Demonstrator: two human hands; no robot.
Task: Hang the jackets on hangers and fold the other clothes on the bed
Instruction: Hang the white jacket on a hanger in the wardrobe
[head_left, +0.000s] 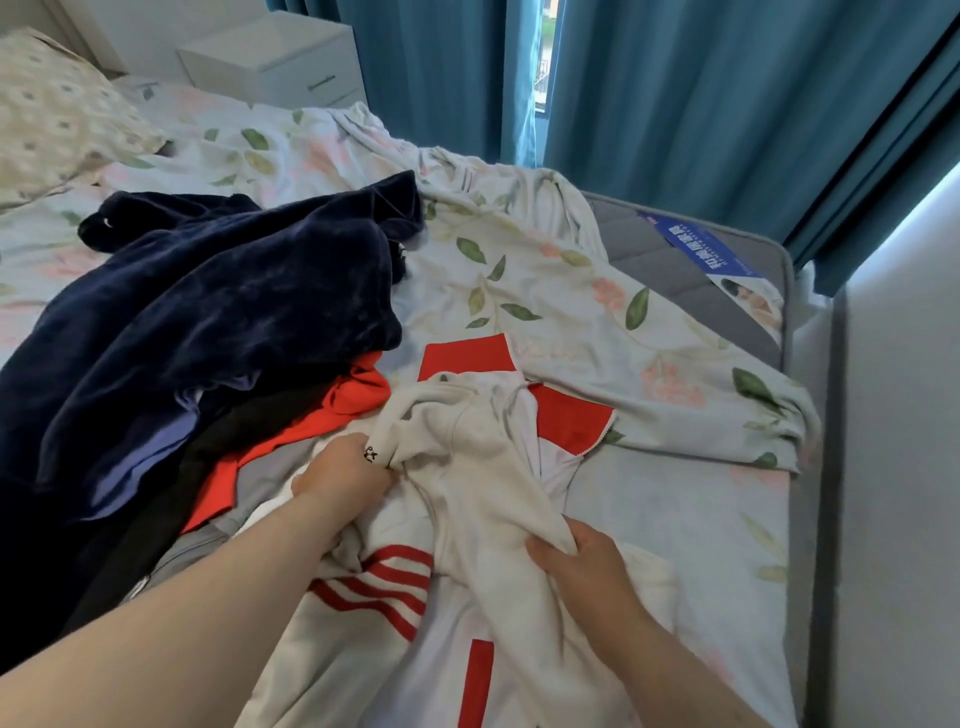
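A white jacket (467, 457) with red collar panels and red stripes lies bunched on the bed (675, 493) in front of me. My left hand (340, 475) grips a fold of its white fabric near the shoulder. My right hand (576, 564) grips another fold lower and to the right. A large navy velvet garment (218, 312) is heaped to the left. Under its near edge lie a red piece (358, 389), a black piece (156, 525) and a grey piece (270, 478). No hanger shows.
The floral sheet (545, 291) is rumpled and pulled back, baring the grey mattress corner (675, 270) with a blue label (696, 244). A pillow (57, 109) lies far left, a white nightstand (275, 57) behind it. Blue curtains (727, 93) hang beyond the bed.
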